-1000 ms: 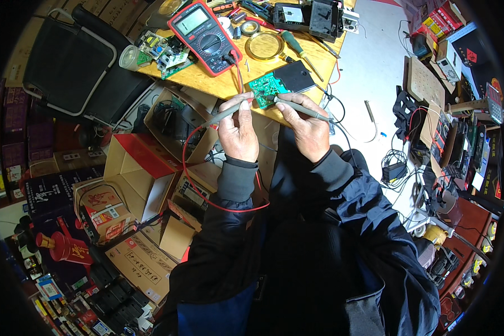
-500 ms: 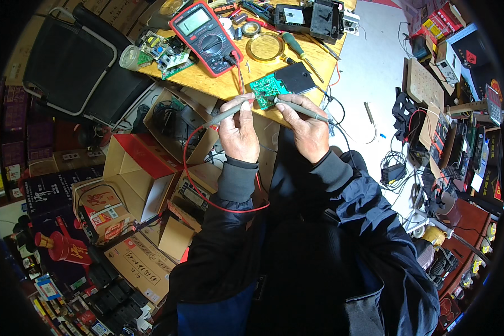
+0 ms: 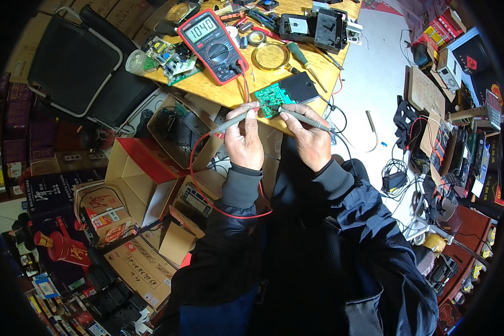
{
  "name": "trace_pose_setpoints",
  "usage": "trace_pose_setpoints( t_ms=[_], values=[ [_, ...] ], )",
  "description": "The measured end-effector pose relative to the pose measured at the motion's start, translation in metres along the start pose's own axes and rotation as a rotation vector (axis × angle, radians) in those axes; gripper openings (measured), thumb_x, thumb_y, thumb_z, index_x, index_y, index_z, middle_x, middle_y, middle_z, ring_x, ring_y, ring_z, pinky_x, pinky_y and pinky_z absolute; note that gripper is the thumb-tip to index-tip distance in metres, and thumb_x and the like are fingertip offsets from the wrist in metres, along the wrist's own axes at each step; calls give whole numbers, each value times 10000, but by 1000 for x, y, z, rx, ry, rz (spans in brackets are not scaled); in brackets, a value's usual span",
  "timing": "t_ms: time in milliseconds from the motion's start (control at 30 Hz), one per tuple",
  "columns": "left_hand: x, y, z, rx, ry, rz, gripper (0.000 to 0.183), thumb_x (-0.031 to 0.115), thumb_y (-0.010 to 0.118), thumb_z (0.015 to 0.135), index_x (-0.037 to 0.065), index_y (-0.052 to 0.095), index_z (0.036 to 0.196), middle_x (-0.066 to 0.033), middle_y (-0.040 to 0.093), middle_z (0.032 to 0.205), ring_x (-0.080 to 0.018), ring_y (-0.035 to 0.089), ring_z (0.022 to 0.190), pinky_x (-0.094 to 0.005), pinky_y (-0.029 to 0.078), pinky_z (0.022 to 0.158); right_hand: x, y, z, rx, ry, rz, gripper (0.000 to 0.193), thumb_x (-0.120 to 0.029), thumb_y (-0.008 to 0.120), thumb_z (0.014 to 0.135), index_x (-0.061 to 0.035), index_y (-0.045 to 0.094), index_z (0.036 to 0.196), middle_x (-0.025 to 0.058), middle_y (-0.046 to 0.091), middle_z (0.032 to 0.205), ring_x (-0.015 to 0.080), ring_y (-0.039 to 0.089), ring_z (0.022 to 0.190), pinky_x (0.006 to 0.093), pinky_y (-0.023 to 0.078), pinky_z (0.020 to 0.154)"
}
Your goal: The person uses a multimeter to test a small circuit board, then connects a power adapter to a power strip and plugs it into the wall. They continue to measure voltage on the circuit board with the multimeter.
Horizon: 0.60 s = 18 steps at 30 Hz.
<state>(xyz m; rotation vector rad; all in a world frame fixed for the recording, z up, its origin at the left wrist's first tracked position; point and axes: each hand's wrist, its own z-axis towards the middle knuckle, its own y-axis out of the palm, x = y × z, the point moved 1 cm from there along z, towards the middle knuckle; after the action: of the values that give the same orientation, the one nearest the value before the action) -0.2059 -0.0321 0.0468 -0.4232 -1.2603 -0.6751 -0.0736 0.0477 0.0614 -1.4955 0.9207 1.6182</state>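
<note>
My left hand (image 3: pixel 245 141) is closed round a grey multimeter probe with a red lead (image 3: pixel 192 168). In my right hand (image 3: pixel 312 140) is a second grey probe (image 3: pixel 307 118), on a black lead (image 3: pixel 346 144). Both tips reach to the lower part of a green circuit board (image 3: pixel 273 98); whether they touch it I cannot make out. The board lies at the table's near edge, against a flat black piece (image 3: pixel 299 88). Beyond it rests a red-framed multimeter (image 3: pixel 214 47), its display showing a reading.
On the wooden table (image 3: pixel 229 92) lie a round magnifying glass (image 3: pixel 270 56), a green-handled screwdriver (image 3: pixel 300 55), a populated circuit board (image 3: pixel 171 57) and an opened black case (image 3: pixel 326 31). Below, an open cardboard box (image 3: pixel 145 179) stands left of my arm. A black chair (image 3: pixel 75 61) is farther left.
The multimeter's display has gone from no legible reading to large digits. The whole view has shifted slightly, so the table sits a little lower and farther right. Both hands keep their probes at the board.
</note>
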Motion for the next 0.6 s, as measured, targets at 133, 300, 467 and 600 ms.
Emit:
trace_pose_setpoints(
  t_ms=[133, 300, 467, 600],
  values=[
    [2, 0, 0, 20, -24, -62, 175, 56, 506, 1092, -50, 569, 1216, -181, 672, 1216, -241, 673, 1145, -383, 557, 1045, 1, 0, -2, 30, 17, 92, 215, -106, 739, 972, 37, 740, 1132, 91, 748, 1038, 152, 682, 954, 278, 528, 878],
    [7, -2, 0, -1, 7, -48, 183, 78, 516, 1095, -50, 581, 1209, -188, 672, 1221, -247, 672, 1152, -385, 556, 1047, 1, -3, -2, 17, -29, 94, 241, -128, 754, 963, 30, 747, 1144, 99, 759, 1059, 156, 688, 963, 282, 532, 882],
    [7, -2, -1, -7, 17, -18, 185, 82, 528, 1093, -48, 581, 1212, -191, 673, 1227, -249, 669, 1159, -384, 551, 1057, 0, -4, -3, -21, -81, 29, 246, -123, 759, 954, 31, 749, 1147, 120, 761, 1064, 173, 693, 971, 290, 532, 890],
    [9, -4, -2, -14, 21, 4, 184, 73, 524, 1091, -48, 576, 1220, -186, 672, 1226, -252, 666, 1164, -386, 549, 1062, -2, -5, -3, -33, -51, 18, 244, -72, 755, 958, 44, 743, 1173, 101, 756, 1085, 151, 683, 987, 271, 533, 903]
  ],
)
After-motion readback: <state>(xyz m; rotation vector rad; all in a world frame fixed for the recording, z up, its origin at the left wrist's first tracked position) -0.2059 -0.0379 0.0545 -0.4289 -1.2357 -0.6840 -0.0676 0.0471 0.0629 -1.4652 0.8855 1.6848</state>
